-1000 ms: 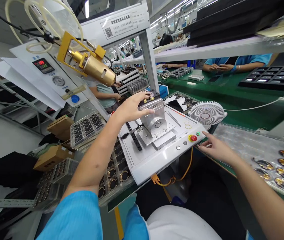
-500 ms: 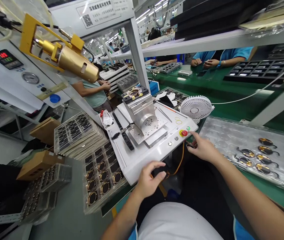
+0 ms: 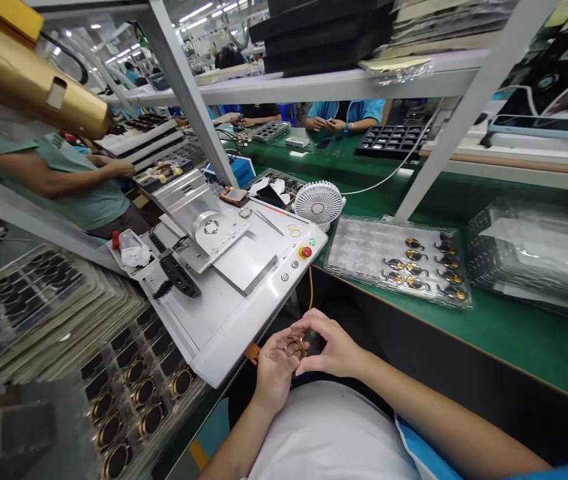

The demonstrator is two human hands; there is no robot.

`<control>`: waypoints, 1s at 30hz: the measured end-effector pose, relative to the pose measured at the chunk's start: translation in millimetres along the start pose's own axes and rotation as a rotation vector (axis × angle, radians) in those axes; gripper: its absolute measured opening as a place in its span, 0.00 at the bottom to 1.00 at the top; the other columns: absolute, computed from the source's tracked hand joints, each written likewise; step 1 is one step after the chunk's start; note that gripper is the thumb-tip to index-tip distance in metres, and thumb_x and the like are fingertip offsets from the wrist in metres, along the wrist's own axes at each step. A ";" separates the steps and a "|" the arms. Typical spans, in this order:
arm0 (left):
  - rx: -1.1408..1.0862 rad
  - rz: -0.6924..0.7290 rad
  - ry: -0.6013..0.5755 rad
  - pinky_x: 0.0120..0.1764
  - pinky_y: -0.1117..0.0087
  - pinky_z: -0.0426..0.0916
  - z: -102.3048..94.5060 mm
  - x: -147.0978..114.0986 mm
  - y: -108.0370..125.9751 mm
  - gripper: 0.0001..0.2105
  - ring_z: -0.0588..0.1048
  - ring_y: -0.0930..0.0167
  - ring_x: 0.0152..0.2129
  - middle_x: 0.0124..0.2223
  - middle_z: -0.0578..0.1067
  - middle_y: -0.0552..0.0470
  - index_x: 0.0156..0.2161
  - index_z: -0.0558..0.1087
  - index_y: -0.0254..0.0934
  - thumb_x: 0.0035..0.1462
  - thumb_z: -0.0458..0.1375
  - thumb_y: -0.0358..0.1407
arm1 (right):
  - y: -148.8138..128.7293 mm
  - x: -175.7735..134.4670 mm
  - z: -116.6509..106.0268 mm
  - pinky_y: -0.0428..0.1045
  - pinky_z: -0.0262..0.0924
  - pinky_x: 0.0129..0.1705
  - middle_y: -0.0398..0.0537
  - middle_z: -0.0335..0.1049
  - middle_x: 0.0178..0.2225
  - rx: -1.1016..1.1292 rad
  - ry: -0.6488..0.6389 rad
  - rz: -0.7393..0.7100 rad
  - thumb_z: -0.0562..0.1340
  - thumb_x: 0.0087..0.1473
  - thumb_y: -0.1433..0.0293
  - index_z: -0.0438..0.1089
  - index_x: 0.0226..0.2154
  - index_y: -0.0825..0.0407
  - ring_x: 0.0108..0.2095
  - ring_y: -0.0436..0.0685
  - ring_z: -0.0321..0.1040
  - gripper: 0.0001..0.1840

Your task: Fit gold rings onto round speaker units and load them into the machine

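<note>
Discs with gold rims (image 3: 151,417) part-fill the lower tray (image 3: 127,415) left of the white machine base (image 3: 227,327). In front of that base, our left hand (image 3: 275,370) cradles a gold-coloured ring (image 3: 295,346) in curled fingers; our right hand (image 3: 337,348) arches beside it, and whether those fingers pinch it we cannot tell. Right of the base, tailed discs (image 3: 417,269) line one side of a clear tray (image 3: 357,250): we judge the work part done, this ring unfinished.

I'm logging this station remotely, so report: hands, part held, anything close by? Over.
Left hand cradling gold-coloured ring; right hand curved close around it, contact unclear; white machine base just beyond both hands.
</note>
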State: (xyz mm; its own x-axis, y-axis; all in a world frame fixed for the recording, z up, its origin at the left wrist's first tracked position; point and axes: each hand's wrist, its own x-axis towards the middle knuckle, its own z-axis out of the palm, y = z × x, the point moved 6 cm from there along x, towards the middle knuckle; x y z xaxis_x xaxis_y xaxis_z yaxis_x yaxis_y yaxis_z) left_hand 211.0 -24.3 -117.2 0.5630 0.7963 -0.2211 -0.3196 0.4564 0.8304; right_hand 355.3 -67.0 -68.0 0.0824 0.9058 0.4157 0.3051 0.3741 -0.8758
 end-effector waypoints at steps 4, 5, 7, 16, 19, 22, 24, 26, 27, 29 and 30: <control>0.050 -0.011 0.049 0.41 0.64 0.78 -7.2 -0.5 3.1 0.27 0.84 0.62 0.38 0.50 0.83 0.44 0.47 0.83 0.44 0.39 0.80 0.44 | 23.6 19.8 -74.1 0.56 0.70 0.52 0.53 0.78 0.46 -0.486 -0.113 0.191 0.78 0.49 0.56 0.77 0.50 0.48 0.47 0.63 0.74 0.28; 0.061 -0.016 0.061 0.40 0.64 0.78 -10.1 -1.9 4.6 0.27 0.84 0.62 0.38 0.50 0.83 0.44 0.48 0.83 0.44 0.40 0.79 0.44 | 37.1 23.6 -111.5 0.55 0.69 0.53 0.50 0.79 0.46 -0.695 -0.055 0.368 0.74 0.54 0.59 0.78 0.47 0.46 0.48 0.62 0.75 0.19; 0.080 -0.025 0.084 0.43 0.63 0.79 -16.2 -5.9 7.0 0.27 0.85 0.61 0.39 0.48 0.83 0.44 0.47 0.83 0.43 0.40 0.79 0.45 | 52.7 30.1 -185.9 0.58 0.69 0.50 0.55 0.79 0.41 -0.865 0.054 0.543 0.67 0.59 0.66 0.79 0.42 0.51 0.44 0.65 0.76 0.09; 0.113 0.036 0.164 0.54 0.57 0.76 -20.9 -20.0 1.3 0.26 0.83 0.57 0.47 0.44 0.85 0.43 0.45 0.83 0.40 0.39 0.79 0.45 | 80.8 21.4 -332.7 0.51 0.52 0.28 0.44 0.62 0.18 -1.179 0.013 0.800 0.66 0.49 0.77 0.64 0.18 0.49 0.20 0.52 0.58 0.16; 0.111 0.036 0.157 0.54 0.57 0.76 -20.0 -19.4 -0.5 0.25 0.83 0.57 0.47 0.44 0.85 0.43 0.45 0.83 0.39 0.40 0.79 0.43 | 88.1 21.4 -334.4 0.51 0.50 0.28 0.44 0.63 0.20 -1.191 -0.044 0.788 0.67 0.49 0.77 0.65 0.18 0.49 0.21 0.52 0.58 0.15; 0.109 0.003 0.104 0.54 0.58 0.76 -19.5 -17.6 -3.8 0.24 0.83 0.58 0.48 0.45 0.84 0.43 0.45 0.83 0.39 0.41 0.79 0.41 | 94.4 24.0 -336.4 0.51 0.50 0.28 0.45 0.64 0.20 -1.191 -0.086 0.785 0.69 0.47 0.78 0.68 0.19 0.49 0.22 0.54 0.60 0.14; 0.112 -0.027 0.070 0.54 0.58 0.76 -18.6 -16.4 -6.7 0.23 0.83 0.58 0.48 0.45 0.85 0.43 0.44 0.83 0.40 0.41 0.79 0.40 | 96.5 26.6 -336.9 0.52 0.50 0.28 0.47 0.65 0.21 -1.191 -0.097 0.779 0.69 0.46 0.78 0.69 0.19 0.49 0.22 0.56 0.61 0.14; 0.116 -0.047 0.058 0.54 0.56 0.75 -17.2 -15.4 -8.6 0.23 0.83 0.57 0.48 0.45 0.85 0.42 0.44 0.83 0.39 0.41 0.79 0.39 | 96.8 28.8 -336.1 0.52 0.50 0.28 0.48 0.65 0.21 -1.189 -0.095 0.768 0.69 0.46 0.79 0.68 0.17 0.49 0.23 0.58 0.62 0.14; 0.115 -0.049 0.059 0.54 0.55 0.75 -16.5 -15.0 -8.8 0.23 0.83 0.56 0.48 0.45 0.85 0.41 0.44 0.83 0.39 0.40 0.80 0.39 | 96.2 29.8 -335.2 0.52 0.50 0.28 0.49 0.66 0.21 -1.184 -0.091 0.759 0.69 0.45 0.79 0.68 0.17 0.49 0.23 0.59 0.63 0.15; 0.105 -0.046 0.060 0.55 0.54 0.75 -14.8 -14.6 -8.4 0.24 0.82 0.55 0.48 0.45 0.85 0.41 0.44 0.83 0.38 0.40 0.80 0.39 | 93.4 30.9 -333.7 0.53 0.50 0.28 0.50 0.66 0.21 -1.167 -0.075 0.741 0.69 0.45 0.80 0.67 0.15 0.48 0.24 0.60 0.64 0.17; 0.097 -0.044 0.060 0.55 0.54 0.75 -14.3 -14.7 -8.2 0.24 0.83 0.55 0.48 0.45 0.84 0.41 0.44 0.83 0.38 0.40 0.80 0.39 | 91.1 31.2 -333.5 0.53 0.50 0.29 0.50 0.66 0.20 -1.155 -0.060 0.732 0.69 0.45 0.81 0.67 0.15 0.48 0.24 0.61 0.65 0.17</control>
State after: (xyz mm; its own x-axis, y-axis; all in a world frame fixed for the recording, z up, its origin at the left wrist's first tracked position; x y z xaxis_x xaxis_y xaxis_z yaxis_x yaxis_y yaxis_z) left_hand 194.5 -34.0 -128.0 0.5272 0.7999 -0.2866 -0.2181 0.4534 0.8642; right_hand 702.0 -71.0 -52.9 0.5343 0.8409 -0.0865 0.8228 -0.5408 -0.1748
